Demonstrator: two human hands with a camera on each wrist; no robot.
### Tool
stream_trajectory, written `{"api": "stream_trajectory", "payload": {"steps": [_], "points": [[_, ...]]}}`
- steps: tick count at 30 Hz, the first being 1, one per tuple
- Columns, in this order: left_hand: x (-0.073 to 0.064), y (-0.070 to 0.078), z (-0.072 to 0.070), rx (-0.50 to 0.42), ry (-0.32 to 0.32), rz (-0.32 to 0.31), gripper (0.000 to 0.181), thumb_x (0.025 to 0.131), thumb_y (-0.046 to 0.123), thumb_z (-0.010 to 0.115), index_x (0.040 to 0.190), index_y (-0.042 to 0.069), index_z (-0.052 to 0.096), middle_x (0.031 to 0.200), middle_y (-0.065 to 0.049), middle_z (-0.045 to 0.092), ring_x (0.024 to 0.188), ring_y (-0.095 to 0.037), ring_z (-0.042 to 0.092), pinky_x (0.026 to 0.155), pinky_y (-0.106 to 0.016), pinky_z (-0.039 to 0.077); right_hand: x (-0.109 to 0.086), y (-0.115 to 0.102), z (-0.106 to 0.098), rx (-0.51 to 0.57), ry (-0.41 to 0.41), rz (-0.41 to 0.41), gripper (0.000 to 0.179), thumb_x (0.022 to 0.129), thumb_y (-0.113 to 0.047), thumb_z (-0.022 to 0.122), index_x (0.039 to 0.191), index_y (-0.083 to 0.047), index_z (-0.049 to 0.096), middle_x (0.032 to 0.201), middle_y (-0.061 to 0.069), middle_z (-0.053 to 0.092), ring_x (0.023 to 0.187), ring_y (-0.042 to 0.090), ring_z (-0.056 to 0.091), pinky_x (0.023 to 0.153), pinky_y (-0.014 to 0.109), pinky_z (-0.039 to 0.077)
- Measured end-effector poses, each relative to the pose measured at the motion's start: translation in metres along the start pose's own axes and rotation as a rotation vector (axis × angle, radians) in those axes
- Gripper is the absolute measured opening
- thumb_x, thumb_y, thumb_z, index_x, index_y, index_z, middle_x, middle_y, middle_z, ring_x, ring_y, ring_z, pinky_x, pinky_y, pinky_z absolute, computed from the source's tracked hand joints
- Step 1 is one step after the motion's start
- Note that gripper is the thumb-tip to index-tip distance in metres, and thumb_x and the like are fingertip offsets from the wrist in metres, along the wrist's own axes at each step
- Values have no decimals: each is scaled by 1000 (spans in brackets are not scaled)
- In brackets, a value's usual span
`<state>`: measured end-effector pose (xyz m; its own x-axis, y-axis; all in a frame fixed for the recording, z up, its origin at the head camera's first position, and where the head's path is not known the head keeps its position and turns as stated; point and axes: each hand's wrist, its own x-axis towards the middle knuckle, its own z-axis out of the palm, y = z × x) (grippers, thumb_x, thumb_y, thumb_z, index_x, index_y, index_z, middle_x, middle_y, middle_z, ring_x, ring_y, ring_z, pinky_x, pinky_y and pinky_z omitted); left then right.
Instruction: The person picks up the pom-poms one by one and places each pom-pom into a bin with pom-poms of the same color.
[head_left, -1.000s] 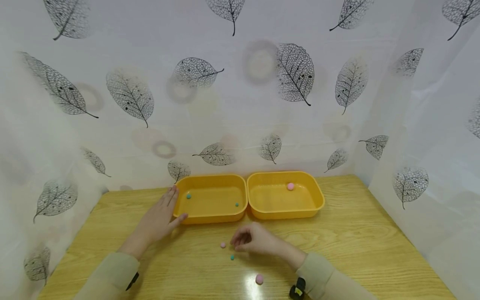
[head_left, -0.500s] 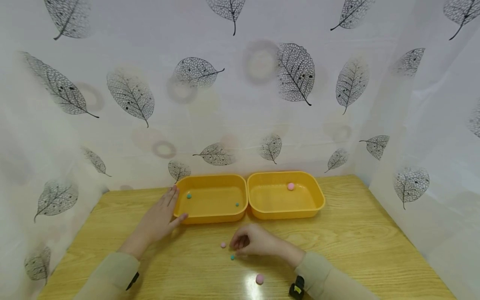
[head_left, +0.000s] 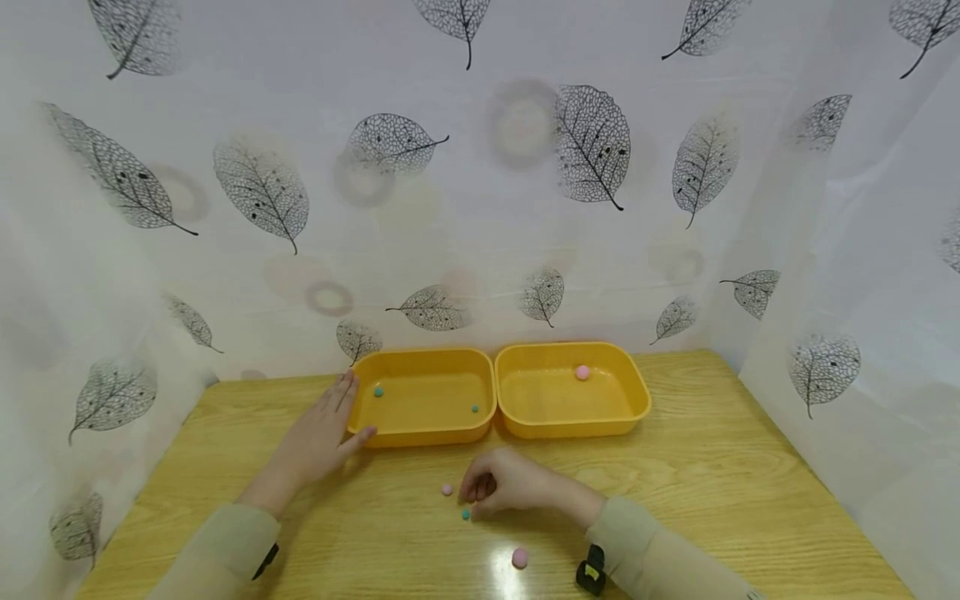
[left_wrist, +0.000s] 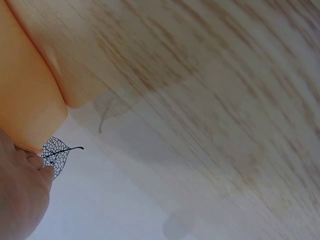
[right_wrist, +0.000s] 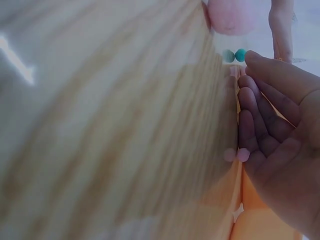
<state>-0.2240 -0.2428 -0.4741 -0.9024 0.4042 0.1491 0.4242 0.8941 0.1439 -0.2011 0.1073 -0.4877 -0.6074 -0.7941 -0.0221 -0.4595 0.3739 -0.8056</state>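
The left hand (head_left: 321,433) is laid against the left end of the left yellow tray (head_left: 420,408), its fingers extended along the outer wall and its thumb set over the near corner of the rim; nothing is enclosed by it. The right hand (head_left: 508,482) is held low over the wood-grain table (head_left: 697,500), in front of the trays, with its fingers loosely bent and a gap left between them and the thumb. Nothing is seen to be gripped by it. A teal ball (head_left: 466,514) is seen on the table right at the tip of its thumb; whether the two are touching cannot be told. Just beyond the fingertips a small pink ball (head_left: 447,490) is seen, and nearer the table's front a larger pink ball (head_left: 520,557) is placed.

Two teal beads (head_left: 378,392) are contained in the left tray, well apart from each other. In the right yellow tray (head_left: 540,404), set end to end with the left one, a pink bead (head_left: 582,372) is held near the far wall. The table is backed by a white curtain (head_left: 480,217) printed with black leaf skeletons.
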Motion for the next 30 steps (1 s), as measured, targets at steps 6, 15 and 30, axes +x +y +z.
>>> {"api": "stream_trajectory", "payload": {"steps": [6,15,30], "points": [[0,0,0,2,4,4,89,109,52,52,162,-14,24,173,-31,20,161,-48,24,131,-59,27,1,2,0,-17,-13,-15,16,87,-2,87,101,-6,81,95,5,79,80,-8,61,73,13,58],[1,0,-1,10,21,16,89,109,52,53,161,-15,25,172,-32,22,160,-48,26,130,-59,29,5,2,2,-50,-21,-22,15,86,-2,87,99,-5,82,89,6,78,75,-10,58,69,11,56],[0,2,-3,12,19,18,89,109,53,52,161,-15,26,172,-32,22,159,-49,26,130,-59,29,8,-1,4,-128,-24,-22,10,85,-5,88,92,-9,82,82,-1,74,71,-12,53,66,9,52]]}}
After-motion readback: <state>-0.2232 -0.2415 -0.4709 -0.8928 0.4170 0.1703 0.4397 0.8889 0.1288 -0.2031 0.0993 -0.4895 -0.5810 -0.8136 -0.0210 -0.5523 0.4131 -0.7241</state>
